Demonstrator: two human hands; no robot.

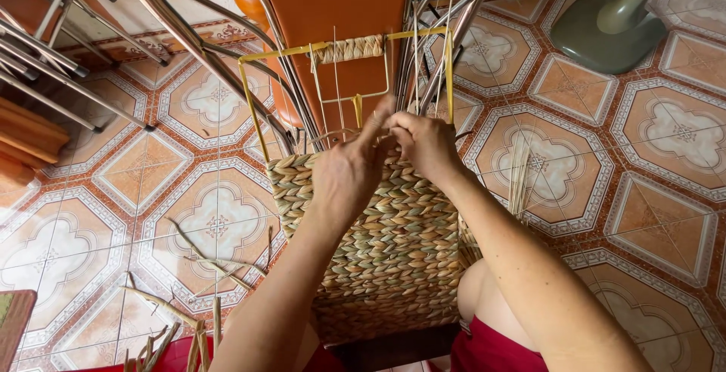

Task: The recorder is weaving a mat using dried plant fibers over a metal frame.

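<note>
**Weaving at the basket's top edge**

Both hands, left (349, 166) and right (425, 144), pinch straw strands at the woven basket (386, 243) rim, below the yellow wire frame (253, 107). A slipped strand could loosen the row; thin wires could bend.

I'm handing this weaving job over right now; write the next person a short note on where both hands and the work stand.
Left hand: at the top edge of the weave, fingers pinching a fibre strand against the wire uprights.
Right hand: beside it, touching the left, fingers curled on the same strand.
Work: woven basket panel rests on the lap, built on a yellow wire frame that leans toward an orange table. Loose straw pieces lie on the tiled floor to the left.
Done: lower part of the frame is braided, plus a short wrapped section on the top bar.
Left: the wires between the weave edge and the top bar are bare.
</note>
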